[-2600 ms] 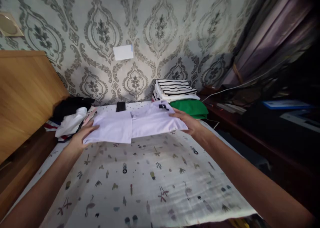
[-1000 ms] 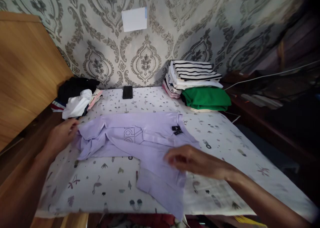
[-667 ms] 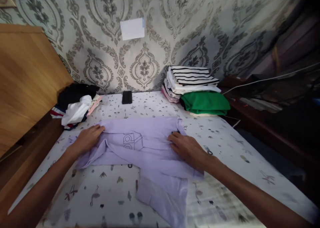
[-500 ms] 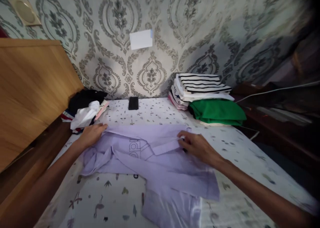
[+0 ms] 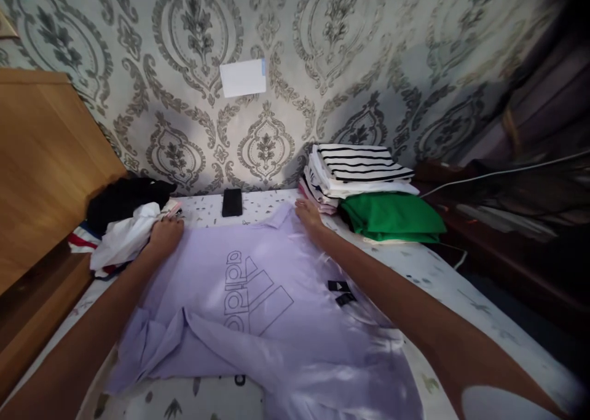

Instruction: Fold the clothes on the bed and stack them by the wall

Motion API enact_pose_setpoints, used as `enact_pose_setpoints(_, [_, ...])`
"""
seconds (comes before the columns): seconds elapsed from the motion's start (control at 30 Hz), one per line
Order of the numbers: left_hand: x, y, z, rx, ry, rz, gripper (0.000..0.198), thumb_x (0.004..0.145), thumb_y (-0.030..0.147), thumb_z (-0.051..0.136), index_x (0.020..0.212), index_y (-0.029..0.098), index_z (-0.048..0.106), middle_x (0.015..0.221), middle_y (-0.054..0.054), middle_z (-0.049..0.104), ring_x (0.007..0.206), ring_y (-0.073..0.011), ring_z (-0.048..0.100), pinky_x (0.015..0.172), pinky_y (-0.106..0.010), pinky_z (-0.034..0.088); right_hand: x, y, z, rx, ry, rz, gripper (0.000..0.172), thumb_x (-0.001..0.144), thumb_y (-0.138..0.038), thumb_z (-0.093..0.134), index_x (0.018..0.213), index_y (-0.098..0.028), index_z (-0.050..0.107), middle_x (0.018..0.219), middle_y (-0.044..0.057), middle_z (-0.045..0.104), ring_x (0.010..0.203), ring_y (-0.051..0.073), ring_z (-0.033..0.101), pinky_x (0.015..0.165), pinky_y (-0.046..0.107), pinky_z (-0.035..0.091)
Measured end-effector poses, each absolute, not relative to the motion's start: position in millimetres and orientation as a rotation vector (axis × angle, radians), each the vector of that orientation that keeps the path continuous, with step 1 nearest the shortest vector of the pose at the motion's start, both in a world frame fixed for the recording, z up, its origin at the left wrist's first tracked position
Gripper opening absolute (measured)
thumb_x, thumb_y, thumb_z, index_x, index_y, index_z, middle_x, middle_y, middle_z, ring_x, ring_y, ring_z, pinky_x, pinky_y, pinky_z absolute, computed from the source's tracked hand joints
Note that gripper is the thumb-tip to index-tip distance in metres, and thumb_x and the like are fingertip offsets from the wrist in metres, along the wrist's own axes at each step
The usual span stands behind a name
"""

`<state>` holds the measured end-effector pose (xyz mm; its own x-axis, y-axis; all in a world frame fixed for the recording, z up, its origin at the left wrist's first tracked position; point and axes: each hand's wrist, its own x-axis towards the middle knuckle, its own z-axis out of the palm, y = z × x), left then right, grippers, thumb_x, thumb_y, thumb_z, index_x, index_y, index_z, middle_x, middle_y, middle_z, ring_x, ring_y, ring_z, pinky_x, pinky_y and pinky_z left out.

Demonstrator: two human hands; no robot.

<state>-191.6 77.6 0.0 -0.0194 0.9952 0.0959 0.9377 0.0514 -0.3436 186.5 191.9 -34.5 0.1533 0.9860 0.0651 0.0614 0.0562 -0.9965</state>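
Observation:
A lilac T-shirt [image 5: 207, 272] with an outlined logo lies spread over the patterned white sheet, its near part bunched in folds. At its far left edge is my left hand [image 5: 166, 232], fingers bent on the fabric beside the pile of loose clothes; what they grip is hard to see. My right hand [image 5: 308, 214] pinches the shirt's far right edge near the folded stack. Two black labels show at the neck, left of my right forearm.
A black phone [image 5: 232, 203] lies by the wall. Striped and white folded clothes [image 5: 364, 163] and a green garment [image 5: 394, 216] stand at right. Rumpled clothes [image 5: 124, 229] lie left, beside a wooden panel [image 5: 46, 162]. A white cable [image 5: 502, 170] crosses at right.
Both hands have moved away from me towards the wall, my right hand also leftward. The shirt's far part has opened out flat, showing its logo and labels. The view has shifted slightly.

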Motion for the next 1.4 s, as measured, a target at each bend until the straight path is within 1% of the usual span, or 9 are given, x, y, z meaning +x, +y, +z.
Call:
enact_pose_setpoints(0.1, [-192,72,-1,-1.947,-1.974,0.223,0.040,0.092,0.007,0.033,0.107,0.005,0.070,0.111,-0.029,0.067,0.109,-0.0415,0.063,0.079,-0.051,0.054,191,185,-42,-1.246,-1.286,0.930,0.027,0.073,-0.011,0.051,0.098,-0.021,0.057,0.108,0.007,0.070,0.112,0.021,0.063,0.096,0.038,0.051])
enact_pose_setpoints(0.17, [-186,66,0,-1.949,-1.897,0.178,0.042,0.094,0.007,0.030,0.109,0.007,0.069,0.113,-0.026,0.066,0.113,-0.0405,0.060,0.086,-0.053,0.052,196,172,-43,-1.228,-1.364,0.881,0.027,0.075,-0.012,0.049,0.098,-0.020,0.060,0.110,0.008,0.069,0.112,0.022,0.061,0.101,0.039,0.047])
enact_pose_setpoints(0.3, [-145,60,-9,-2.307,-1.788,-0.020,0.037,0.098,0.017,0.035,0.118,0.017,0.066,0.121,-0.015,0.067,0.117,-0.0299,0.060,0.102,-0.047,0.048,205,128,-48,-1.264,-1.853,0.577,0.020,0.083,-0.015,0.047,0.092,-0.018,0.064,0.098,0.008,0.067,0.097,0.023,0.060,0.095,0.039,0.046])
enact_pose_setpoints(0.43, [-78,70,-34,-3.040,-1.415,-0.366,0.042,0.103,0.035,0.036,0.137,0.023,0.058,0.145,-0.007,0.058,0.134,-0.0196,0.051,0.114,-0.035,0.041,213,91,-52,-1.310,-2.305,0.232,0.024,0.089,-0.014,0.045,0.101,-0.015,0.066,0.106,0.012,0.065,0.102,0.024,0.057,0.094,0.037,0.044])
enact_pose_setpoints(0.6, [-21,126,-51,-3.161,-1.175,-0.210,0.050,0.104,0.039,0.035,0.149,0.019,0.045,0.160,-0.011,0.041,0.148,-0.0204,0.035,0.123,-0.039,0.026,227,84,-50,-1.432,-2.410,0.153,0.032,0.097,-0.020,0.047,0.123,-0.015,0.063,0.131,0.015,0.061,0.122,0.027,0.053,0.106,0.043,0.039])
enact_pose_setpoints(0.8, [-24,193,-53,-2.905,-1.443,-0.203,0.051,0.103,0.034,0.035,0.148,0.011,0.043,0.162,-0.019,0.034,0.151,-0.0247,0.032,0.121,-0.040,0.029,234,94,-52,-1.590,-2.371,0.153,0.041,0.100,-0.027,0.047,0.138,-0.017,0.057,0.150,0.017,0.049,0.141,0.030,0.042,0.116,0.049,0.032])
enact_pose_setpoints(1.1, [1,185,-37,-2.866,-1.326,-0.427,0.033,0.100,0.026,0.041,0.123,0.019,0.063,0.132,-0.011,0.063,0.128,-0.0247,0.054,0.112,-0.040,0.040,299,38,-43,-1.730,-2.040,0.248,0.038,0.097,-0.026,0.043,0.131,-0.016,0.058,0.130,0.015,0.062,0.121,0.026,0.059,0.099,0.039,0.049])
enact_pose_setpoints(1.3, [84,202,-33,-2.968,-1.292,-0.262,0.031,0.094,0.018,0.047,0.121,0.022,0.063,0.124,-0.010,0.065,0.123,-0.0249,0.054,0.106,-0.037,0.042,315,-37,-40,-1.933,-1.952,0.262,0.025,0.095,-0.042,0.052,0.099,-0.020,0.063,0.098,0.009,0.066,0.097,0.025,0.063,0.083,0.035,0.048])
enact_pose_setpoints(1.4, [104,204,-32,-2.975,-1.278,-0.210,0.028,0.089,0.011,0.050,0.109,0.020,0.066,0.118,-0.011,0.066,0.119,-0.0261,0.056,0.100,-0.036,0.045,305,-52,-37,-1.950,-2.018,0.258,0.015,0.091,-0.035,0.057,0.085,-0.021,0.059,0.096,0.008,0.065,0.092,0.024,0.063,0.081,0.034,0.045])
